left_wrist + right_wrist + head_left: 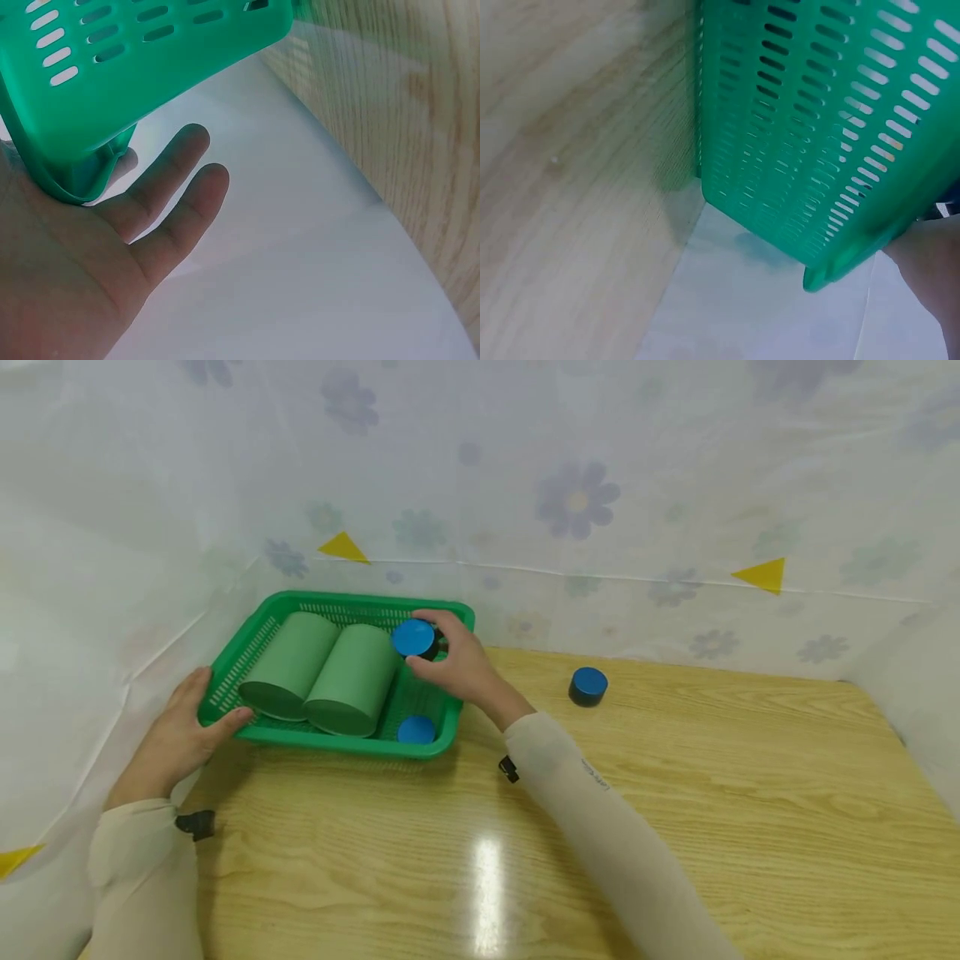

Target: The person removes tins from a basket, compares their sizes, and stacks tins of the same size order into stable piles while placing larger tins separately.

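My right hand (461,660) pinches a short round tin with a blue top and dark side (414,637) above the right part of a green plastic basket (322,742). A second blue-topped tin (416,730) sits inside at the front right corner. Two light green cylinders (291,660) lie side by side in the basket. My left hand (174,735) holds the basket's front left corner, thumb over the rim; in the left wrist view, two fingers (202,195) stretch out free below it. The basket wall (780,150) hides most of the right hand in the right wrist view.
Another blue-topped tin (588,686) stands on the wooden table (712,793) right of the basket. A flower-patterned white sheet (510,468) hangs behind and along the sides. Yellow triangles (761,577) mark the sheet.
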{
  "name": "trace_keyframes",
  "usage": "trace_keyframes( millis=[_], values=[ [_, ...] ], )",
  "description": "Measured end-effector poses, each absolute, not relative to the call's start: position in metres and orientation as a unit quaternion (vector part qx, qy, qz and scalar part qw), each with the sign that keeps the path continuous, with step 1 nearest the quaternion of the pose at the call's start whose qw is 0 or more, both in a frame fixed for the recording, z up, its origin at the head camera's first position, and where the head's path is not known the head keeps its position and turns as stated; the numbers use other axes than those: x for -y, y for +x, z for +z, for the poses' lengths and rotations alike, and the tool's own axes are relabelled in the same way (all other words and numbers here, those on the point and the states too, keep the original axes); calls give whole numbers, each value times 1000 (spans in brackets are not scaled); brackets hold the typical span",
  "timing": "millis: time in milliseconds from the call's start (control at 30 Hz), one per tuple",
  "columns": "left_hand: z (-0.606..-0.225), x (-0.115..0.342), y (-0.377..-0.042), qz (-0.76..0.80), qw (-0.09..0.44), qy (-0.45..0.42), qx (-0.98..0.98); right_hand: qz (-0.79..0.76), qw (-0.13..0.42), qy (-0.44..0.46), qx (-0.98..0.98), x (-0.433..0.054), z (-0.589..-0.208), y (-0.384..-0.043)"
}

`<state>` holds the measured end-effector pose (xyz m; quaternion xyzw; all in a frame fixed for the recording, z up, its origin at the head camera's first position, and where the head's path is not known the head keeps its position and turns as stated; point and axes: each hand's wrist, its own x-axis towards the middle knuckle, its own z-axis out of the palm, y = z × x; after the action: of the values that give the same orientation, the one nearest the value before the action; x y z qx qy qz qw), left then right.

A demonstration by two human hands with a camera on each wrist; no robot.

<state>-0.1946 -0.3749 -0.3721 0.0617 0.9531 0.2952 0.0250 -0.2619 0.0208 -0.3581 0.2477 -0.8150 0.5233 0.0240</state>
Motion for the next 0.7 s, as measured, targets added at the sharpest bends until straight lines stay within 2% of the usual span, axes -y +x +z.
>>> trace_keyframes(
  millis=[300, 700],
  values=[
    [-372, 379, -197, 293, 30, 62, -954, 571, 48, 231, 786, -50, -352, -244],
    [-375, 378, -197, 297, 28, 64, -952, 595, 76, 195, 776, -89, -365, -220]
  ],
)
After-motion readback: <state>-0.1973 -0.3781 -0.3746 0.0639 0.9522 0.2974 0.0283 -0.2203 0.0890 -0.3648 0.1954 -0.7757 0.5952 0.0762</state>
